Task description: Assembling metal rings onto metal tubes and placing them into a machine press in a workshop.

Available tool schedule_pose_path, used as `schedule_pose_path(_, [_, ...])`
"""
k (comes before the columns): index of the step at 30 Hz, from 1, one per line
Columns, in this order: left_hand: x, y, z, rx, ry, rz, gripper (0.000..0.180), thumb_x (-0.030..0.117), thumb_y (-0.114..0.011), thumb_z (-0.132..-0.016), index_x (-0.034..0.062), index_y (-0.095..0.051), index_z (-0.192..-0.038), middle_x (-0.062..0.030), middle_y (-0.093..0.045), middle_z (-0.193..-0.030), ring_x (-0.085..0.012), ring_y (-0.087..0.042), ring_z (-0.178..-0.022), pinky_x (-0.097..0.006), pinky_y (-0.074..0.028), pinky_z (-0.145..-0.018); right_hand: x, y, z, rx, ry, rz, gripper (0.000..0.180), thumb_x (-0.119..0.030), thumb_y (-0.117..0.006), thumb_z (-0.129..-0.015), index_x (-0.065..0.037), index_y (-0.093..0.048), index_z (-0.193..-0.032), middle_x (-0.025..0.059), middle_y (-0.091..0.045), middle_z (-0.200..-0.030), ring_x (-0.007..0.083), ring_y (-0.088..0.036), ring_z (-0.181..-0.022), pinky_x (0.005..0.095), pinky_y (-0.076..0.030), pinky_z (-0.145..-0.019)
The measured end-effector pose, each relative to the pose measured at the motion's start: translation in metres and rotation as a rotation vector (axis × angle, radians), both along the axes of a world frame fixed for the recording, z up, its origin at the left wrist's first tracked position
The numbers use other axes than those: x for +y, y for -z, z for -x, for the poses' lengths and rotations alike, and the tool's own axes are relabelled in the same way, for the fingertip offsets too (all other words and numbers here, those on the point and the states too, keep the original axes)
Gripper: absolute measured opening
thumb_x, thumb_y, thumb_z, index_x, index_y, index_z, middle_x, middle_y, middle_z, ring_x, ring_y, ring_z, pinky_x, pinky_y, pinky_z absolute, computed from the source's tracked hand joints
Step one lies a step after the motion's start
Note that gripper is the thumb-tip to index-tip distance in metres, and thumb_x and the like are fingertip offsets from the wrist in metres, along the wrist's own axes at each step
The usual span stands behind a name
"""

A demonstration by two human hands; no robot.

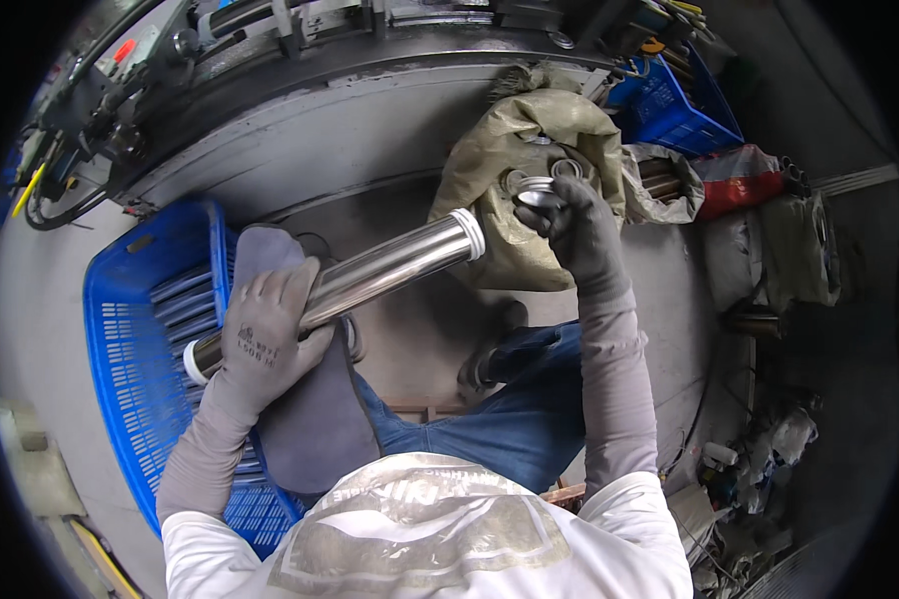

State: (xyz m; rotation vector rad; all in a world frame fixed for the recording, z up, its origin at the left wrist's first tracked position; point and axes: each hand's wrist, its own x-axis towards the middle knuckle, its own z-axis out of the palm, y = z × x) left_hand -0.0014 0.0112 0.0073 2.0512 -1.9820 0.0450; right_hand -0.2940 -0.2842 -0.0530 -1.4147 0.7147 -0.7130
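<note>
My left hand (270,334), in a grey glove, is closed around a shiny metal tube (394,265). The tube slants up to the right, with a white cap (475,234) on its far end and a white rim (194,363) at its near end. Farther right, my gloved right hand (587,235) pinches a round white-rimmed end cap (537,192) with a silvery face; whether more than one is in the fingers I cannot tell. That hand is over the mouth of a beige woven sack (489,130), where more ring-shaped caps (566,168) show. The cap and the tube are apart.
A grey pad (319,424) lies on my left leg. Beside it, a blue basket (120,349) holds several metal tubes (185,299). Machinery (349,60) runs along the far side. Another blue crate (684,115) and a red-and-white sack (739,180) stand far right.
</note>
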Motion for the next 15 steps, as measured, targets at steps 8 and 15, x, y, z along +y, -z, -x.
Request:
schedule_pose_path(8, [-0.036, -0.029, -0.025, -0.058, 0.079, -0.054, 0.075, 0.028, -0.08, -0.076, 0.0006, -0.054, -0.141, -0.0199, -0.063, -0.123, -0.0394, -0.06, -0.113, -0.048, -0.048, -0.095, 0.057, 0.007, 0.005, -0.381, 0.002, -0.652, 0.043, -0.032, -0.059, -0.106, -0.002, -0.058, -0.137, 0.0129, -0.07, -0.124, 0.0254, -0.069, -0.114, 0.0392, -0.06, -0.093])
schedule_pose_path(15, [-0.18, -0.075, -0.086, -0.406, -0.106, 0.351, 0.066, 0.017, -0.077, -0.083, 0.0144, -0.054, -0.144, -0.0149, -0.063, -0.132, -0.0349, -0.059, -0.125, -0.047, -0.046, -0.105, 0.048, 0.026, 0.003, -0.08, 0.087, 0.162, 0.057, -0.028, -0.063, -0.1, 0.0, -0.053, -0.148, 0.0101, -0.06, -0.141, 0.0192, -0.061, -0.123, 0.0329, -0.054, -0.1])
